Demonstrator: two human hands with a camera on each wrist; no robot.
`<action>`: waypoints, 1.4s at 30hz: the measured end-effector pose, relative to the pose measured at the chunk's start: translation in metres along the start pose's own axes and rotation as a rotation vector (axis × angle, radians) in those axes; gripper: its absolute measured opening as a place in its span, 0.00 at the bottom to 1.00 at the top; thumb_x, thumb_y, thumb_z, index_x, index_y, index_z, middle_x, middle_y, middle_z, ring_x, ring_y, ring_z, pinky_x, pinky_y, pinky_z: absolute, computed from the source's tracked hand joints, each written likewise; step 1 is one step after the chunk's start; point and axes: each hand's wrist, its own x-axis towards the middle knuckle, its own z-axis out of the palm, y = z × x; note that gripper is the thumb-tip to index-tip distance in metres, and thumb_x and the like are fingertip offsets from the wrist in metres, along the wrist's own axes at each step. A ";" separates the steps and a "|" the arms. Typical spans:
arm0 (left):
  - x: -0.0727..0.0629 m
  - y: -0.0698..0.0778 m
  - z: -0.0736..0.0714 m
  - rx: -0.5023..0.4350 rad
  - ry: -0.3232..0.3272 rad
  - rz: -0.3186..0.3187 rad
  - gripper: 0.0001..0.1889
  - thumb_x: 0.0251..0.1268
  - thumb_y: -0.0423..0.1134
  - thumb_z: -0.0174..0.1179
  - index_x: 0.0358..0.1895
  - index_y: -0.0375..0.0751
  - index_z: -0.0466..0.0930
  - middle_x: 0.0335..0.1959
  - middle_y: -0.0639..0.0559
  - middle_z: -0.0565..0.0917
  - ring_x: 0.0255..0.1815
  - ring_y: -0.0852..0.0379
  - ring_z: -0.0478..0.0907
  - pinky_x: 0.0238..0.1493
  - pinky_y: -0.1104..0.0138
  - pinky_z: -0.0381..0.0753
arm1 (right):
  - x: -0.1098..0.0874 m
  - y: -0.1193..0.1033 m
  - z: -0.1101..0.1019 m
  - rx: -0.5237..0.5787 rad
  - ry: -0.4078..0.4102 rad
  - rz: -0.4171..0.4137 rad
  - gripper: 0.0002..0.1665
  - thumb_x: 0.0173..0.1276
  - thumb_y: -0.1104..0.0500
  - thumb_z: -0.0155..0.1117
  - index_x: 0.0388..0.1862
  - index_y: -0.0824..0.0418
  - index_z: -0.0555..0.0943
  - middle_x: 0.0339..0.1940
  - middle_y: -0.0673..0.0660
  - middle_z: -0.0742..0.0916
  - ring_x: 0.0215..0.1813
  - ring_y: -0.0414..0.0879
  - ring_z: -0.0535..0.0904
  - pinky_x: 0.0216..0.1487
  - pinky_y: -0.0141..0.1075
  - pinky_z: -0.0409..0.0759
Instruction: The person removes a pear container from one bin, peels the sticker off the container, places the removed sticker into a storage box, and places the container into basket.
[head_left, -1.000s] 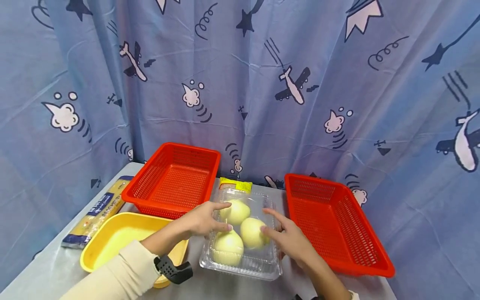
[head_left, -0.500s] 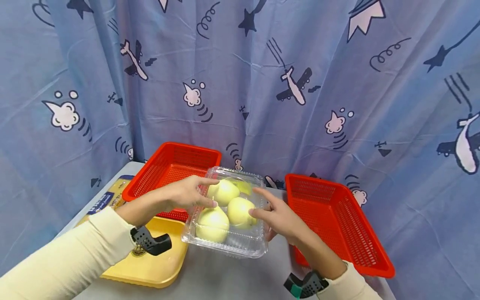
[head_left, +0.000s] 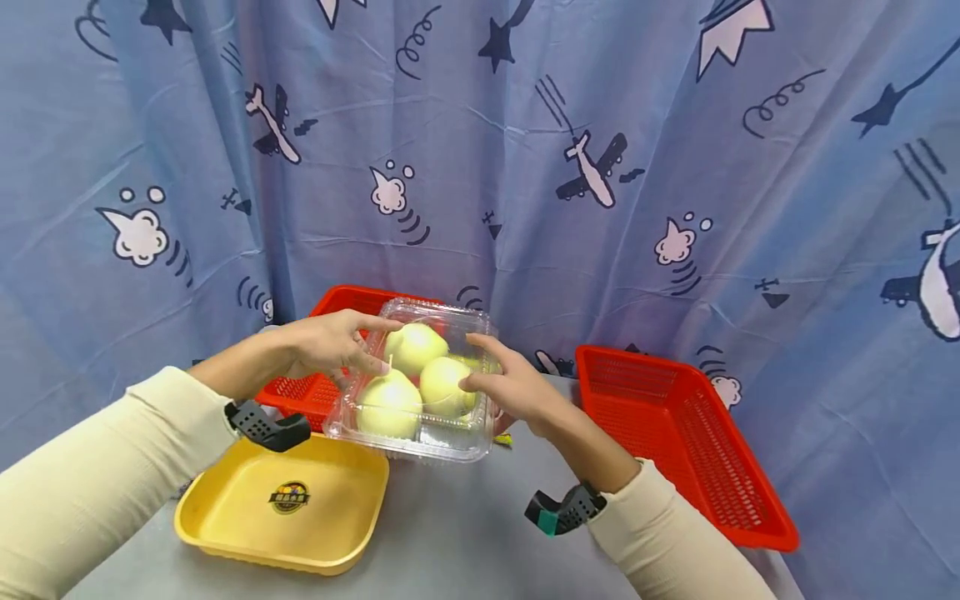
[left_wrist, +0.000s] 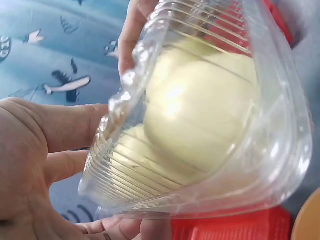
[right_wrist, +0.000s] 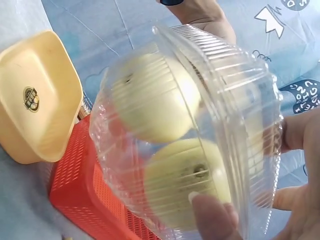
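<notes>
A clear plastic clamshell box (head_left: 450, 452) with three pale yellow pears (head_left: 390, 407) inside is held up between both hands, over the left red basket's right part in the head view. My left hand (head_left: 324, 343) grips its left side, thumb and forefinger on top. On the right side my right hand (head_left: 517, 385) holds it, with thumb and forefinger over the lid and other fingers below. The lid looks closed. In the left wrist view the box's ribbed wall (left_wrist: 280, 165) fills the middle; the right wrist view shows pears (right_wrist: 155, 97) through the plastic.
A red perforated basket (head_left: 352, 297) stands behind the box, partly covered by it and my left hand. In front of it sits a yellow basin (head_left: 337, 508). Another red basket (head_left: 675, 433) stands right. A small yellow packet (head_left: 505, 439) peeks out below the box. A blue curtain (head_left: 450, 125) hangs behind.
Both hands have raised the box of pears off the table and carried it left and upward in the head view, to overlap the left red basket. The pears inside keep their arrangement.
</notes>
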 end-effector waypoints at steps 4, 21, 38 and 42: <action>0.003 -0.004 -0.017 -0.001 0.005 -0.011 0.41 0.60 0.31 0.65 0.76 0.45 0.56 0.63 0.34 0.63 0.51 0.38 0.70 0.41 0.54 0.82 | 0.018 -0.008 0.006 -0.003 -0.006 0.005 0.40 0.62 0.56 0.63 0.73 0.40 0.63 0.74 0.51 0.62 0.52 0.60 0.74 0.24 0.49 0.82; 0.027 -0.038 -0.071 -0.003 0.066 -0.094 0.40 0.66 0.28 0.58 0.78 0.46 0.48 0.72 0.30 0.51 0.65 0.34 0.60 0.56 0.40 0.68 | 0.097 -0.021 0.047 -0.029 0.018 0.055 0.45 0.60 0.55 0.64 0.77 0.43 0.59 0.66 0.58 0.73 0.50 0.55 0.75 0.26 0.44 0.83; 0.058 -0.098 -0.080 0.043 0.289 -0.062 0.37 0.61 0.24 0.59 0.75 0.37 0.56 0.20 0.50 0.62 0.19 0.59 0.60 0.22 0.69 0.64 | 0.148 0.012 0.090 -0.019 0.103 0.112 0.44 0.59 0.60 0.67 0.74 0.44 0.65 0.62 0.60 0.77 0.43 0.52 0.77 0.24 0.44 0.82; 0.066 -0.108 -0.078 0.041 0.319 -0.062 0.37 0.61 0.23 0.58 0.74 0.36 0.56 0.51 0.29 0.70 0.39 0.47 0.70 0.34 0.65 0.76 | 0.156 0.022 0.097 -0.025 0.113 0.126 0.44 0.59 0.61 0.67 0.75 0.44 0.64 0.64 0.60 0.76 0.40 0.51 0.78 0.23 0.42 0.82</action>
